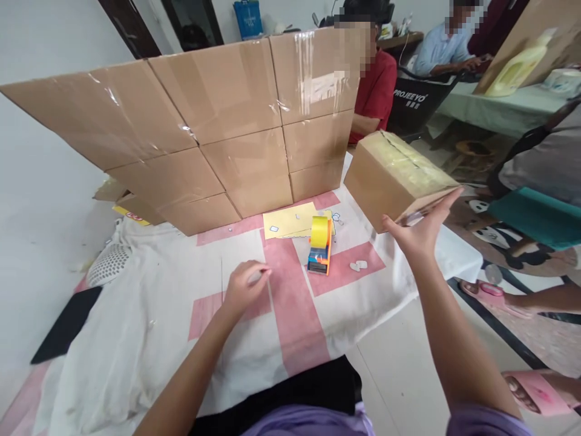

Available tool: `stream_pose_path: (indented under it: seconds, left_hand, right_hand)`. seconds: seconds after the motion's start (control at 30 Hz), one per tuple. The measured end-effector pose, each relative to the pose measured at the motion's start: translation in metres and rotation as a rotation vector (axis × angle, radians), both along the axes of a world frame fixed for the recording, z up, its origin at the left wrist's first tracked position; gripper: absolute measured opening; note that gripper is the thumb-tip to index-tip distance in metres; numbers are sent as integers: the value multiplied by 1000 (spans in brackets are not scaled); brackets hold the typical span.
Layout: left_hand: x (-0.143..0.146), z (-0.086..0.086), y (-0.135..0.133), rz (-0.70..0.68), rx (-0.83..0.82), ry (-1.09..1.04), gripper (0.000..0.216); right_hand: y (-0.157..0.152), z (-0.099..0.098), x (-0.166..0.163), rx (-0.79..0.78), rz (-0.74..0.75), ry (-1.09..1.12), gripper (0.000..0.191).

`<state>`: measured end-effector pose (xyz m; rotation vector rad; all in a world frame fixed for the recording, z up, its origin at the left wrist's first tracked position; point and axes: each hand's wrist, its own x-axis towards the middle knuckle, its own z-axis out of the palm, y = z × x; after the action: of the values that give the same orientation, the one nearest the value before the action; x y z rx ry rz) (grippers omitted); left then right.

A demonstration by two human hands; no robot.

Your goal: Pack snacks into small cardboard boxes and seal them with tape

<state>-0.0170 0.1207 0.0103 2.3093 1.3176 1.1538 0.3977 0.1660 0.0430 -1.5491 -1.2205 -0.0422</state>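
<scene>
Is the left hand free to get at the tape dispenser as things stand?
Probably yes: the left hand rests on the cloth, only bare cloth lies between it and the tape dispenser, and the right hand holds the cardboard box aside.

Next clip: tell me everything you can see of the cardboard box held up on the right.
The cardboard box is small, brown and closed, with wide strips of yellowish tape covering the seam on its upward face. It is tilted, one corner pointing down toward the camera, and held in the air above the right edge of the cloth-covered table. Only the right hand touches it, palm up under its lower end, thumb and fingers spread along the bottom edge.
</scene>
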Motion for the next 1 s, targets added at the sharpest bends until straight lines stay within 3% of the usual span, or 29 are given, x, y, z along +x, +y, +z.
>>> stream_pose_path:
  seconds: [0.1, 0.23, 0.3, 0.4, 0.53, 0.6, 0.67, 0.77, 0.87, 0.9, 1.0]
  left_hand:
    - [74, 15, 44, -155, -22, -128, 11]
    - [149, 28, 78, -342, 51, -151, 12]
    - [159, 30, 77, -361, 86, -161, 13]
    - [139, 29, 60, -325, 89, -202, 14]
    - [70, 17, 34, -175, 44, -197, 16]
    - [22, 8, 25, -35, -65, -204, 16]
    - [-35, -2, 20, 158, -209, -301, 14]
    - [-133, -10, 23, 468, -322, -553, 28]
    - [-233, -3, 45, 647, -268, -663, 39]
    - [-263, 1, 57, 693, -251, -691, 41]
    - [-339, 17, 107, 781, -236, -742, 39]
  right_hand:
    - [36, -22, 12, -104, -133, -8, 144]
    - [88, -32, 13, -220, -150, 18, 143]
    - [110, -30, 10, -271, -125, 9, 138]
    - [135, -23, 3, -408, -140, -15, 137]
    - [158, -20, -3, -574, -141, -81, 152]
    - [167, -16, -3, -577, -112, -73, 147]
    - [173, -6, -9, -488, -123, -34, 127]
    - [172, 21, -47, -272, -106, -39, 77]
    - [153, 43, -144, -132, 134, -136, 34]
    - [143, 45, -189, -106, 292, -179, 28]
    - [115, 35, -349, -68, 1001, -291, 27]
